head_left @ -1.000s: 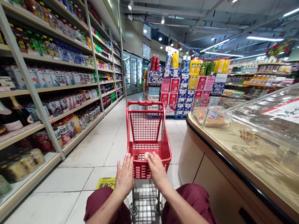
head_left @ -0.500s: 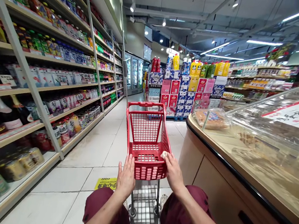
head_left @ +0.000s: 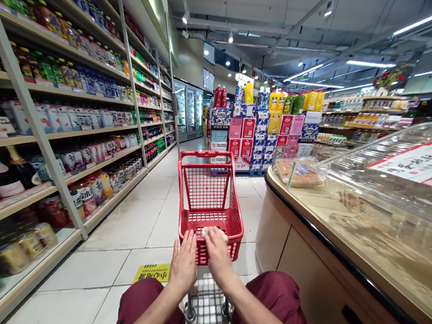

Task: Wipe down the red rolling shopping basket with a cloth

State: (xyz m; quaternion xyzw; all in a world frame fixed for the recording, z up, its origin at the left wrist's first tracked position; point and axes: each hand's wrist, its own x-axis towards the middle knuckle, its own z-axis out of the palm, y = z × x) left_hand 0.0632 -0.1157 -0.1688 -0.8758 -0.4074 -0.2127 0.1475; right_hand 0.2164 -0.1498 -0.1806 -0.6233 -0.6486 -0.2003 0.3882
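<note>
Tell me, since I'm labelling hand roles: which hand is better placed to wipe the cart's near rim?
Probably the right hand: it holds a white cloth at that rim; the left hand shows none.

white wad (head_left: 205,231) mostly hidden under right hand (head_left: 217,250); shelves (head_left: 86,132) cut off by left edge.

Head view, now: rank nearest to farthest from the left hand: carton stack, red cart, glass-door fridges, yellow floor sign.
1. Red cart: right at the left hand, its near end by the fingers.
2. Yellow floor sign: floor, left of the hand.
3. Carton stack: ahead, beyond the cart.
4. Glass-door fridges: far back, left of the stack.
</note>
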